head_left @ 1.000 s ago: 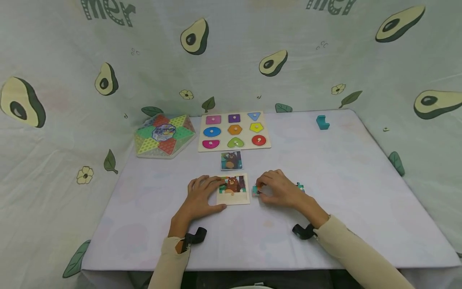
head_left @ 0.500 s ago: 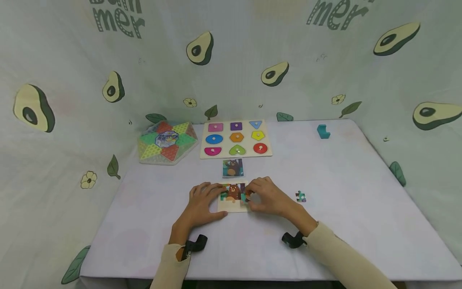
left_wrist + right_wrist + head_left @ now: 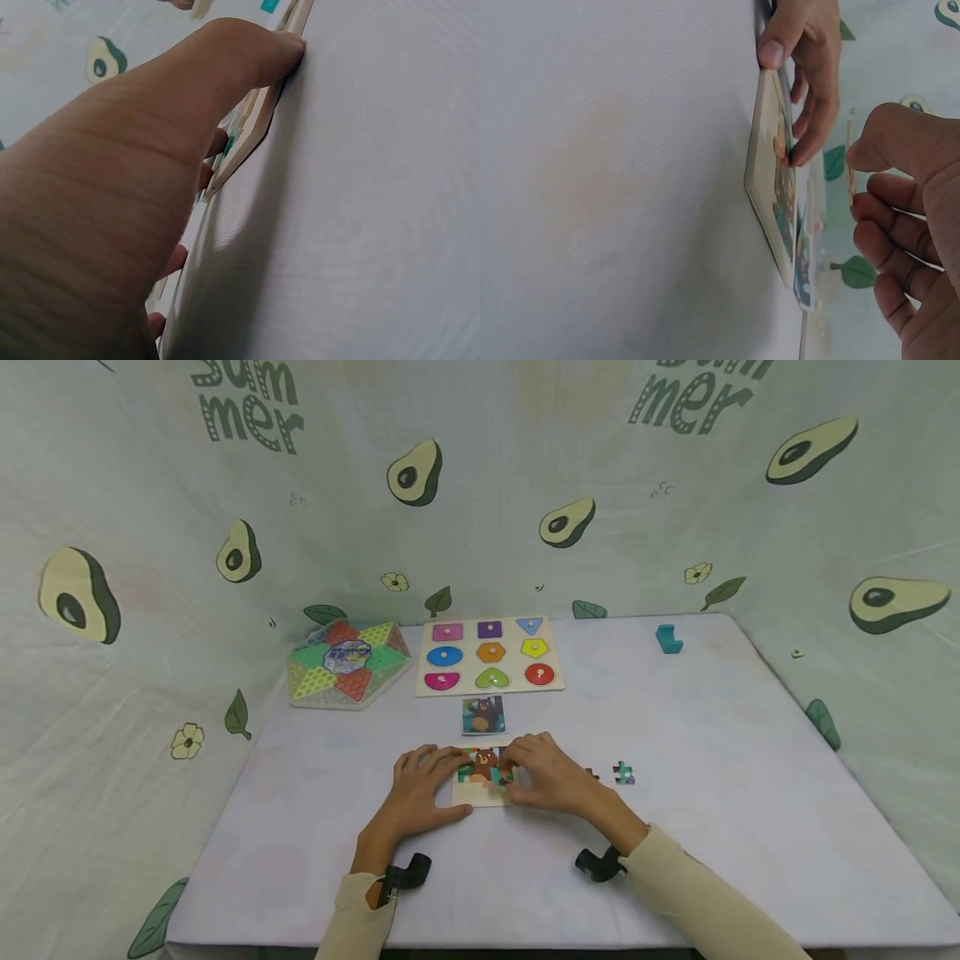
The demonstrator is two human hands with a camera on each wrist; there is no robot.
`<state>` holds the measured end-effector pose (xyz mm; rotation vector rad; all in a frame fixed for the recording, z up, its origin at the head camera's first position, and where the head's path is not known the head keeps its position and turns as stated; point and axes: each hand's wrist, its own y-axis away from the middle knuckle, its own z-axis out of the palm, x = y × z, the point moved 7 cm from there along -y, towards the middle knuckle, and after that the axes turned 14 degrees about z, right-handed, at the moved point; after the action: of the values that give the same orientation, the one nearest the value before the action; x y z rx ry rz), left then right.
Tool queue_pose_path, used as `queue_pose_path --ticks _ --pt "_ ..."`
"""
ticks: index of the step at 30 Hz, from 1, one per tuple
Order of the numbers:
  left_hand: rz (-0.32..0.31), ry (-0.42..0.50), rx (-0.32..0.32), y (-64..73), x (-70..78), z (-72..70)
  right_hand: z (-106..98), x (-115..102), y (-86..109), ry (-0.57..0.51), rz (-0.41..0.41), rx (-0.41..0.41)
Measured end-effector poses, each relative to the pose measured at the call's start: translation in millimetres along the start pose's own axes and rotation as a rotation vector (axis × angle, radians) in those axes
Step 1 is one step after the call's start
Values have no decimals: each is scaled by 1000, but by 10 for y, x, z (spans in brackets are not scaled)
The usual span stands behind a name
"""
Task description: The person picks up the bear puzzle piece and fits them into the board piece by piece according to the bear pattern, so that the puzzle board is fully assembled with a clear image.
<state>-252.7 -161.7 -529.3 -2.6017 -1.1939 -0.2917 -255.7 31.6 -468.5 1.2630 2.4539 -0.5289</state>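
Observation:
A wooden jigsaw board (image 3: 483,797) lies on the table, its upper part filled with a bear picture and its near part bare wood. My left hand (image 3: 423,789) rests at the board's left side, fingers spread; in the left wrist view the thumb (image 3: 281,56) touches its edge. My right hand (image 3: 555,781) is over the board's right side. Between thumb and forefinger it pinches a thin jigsaw piece (image 3: 850,169), seen edge-on and apart from the board in the right wrist view. Fingers partly cover the picture's right side.
Loose jigsaw pieces lie right of the right hand: one (image 3: 624,773) in full sight, another (image 3: 592,772) partly hidden. Behind the board are a bear picture card (image 3: 483,715), a knob shape puzzle (image 3: 512,656), and a hexagonal game box (image 3: 347,662). A teal block (image 3: 669,639) stands far right.
The right hand has lifted a jigsaw piece from the table and carried it left over the board. The left hand has stayed on the board. The head view has tilted upward slightly.

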Motion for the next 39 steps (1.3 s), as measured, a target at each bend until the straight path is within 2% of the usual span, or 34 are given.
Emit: queue_pose_path --ticks 13,19,26,39 --pt "-2 0 -15 7 -20 22 126 -118 -60 -9 -7 -2" --pt "13 -3 5 5 -17 16 177 -171 -101 -1 -27 1" --pt "8 -13 -6 12 -32 12 253 -211 -163 -22 -25 -31" --pt "23 -2 9 14 -38 26 382 -250 -218 35 -13 -31"
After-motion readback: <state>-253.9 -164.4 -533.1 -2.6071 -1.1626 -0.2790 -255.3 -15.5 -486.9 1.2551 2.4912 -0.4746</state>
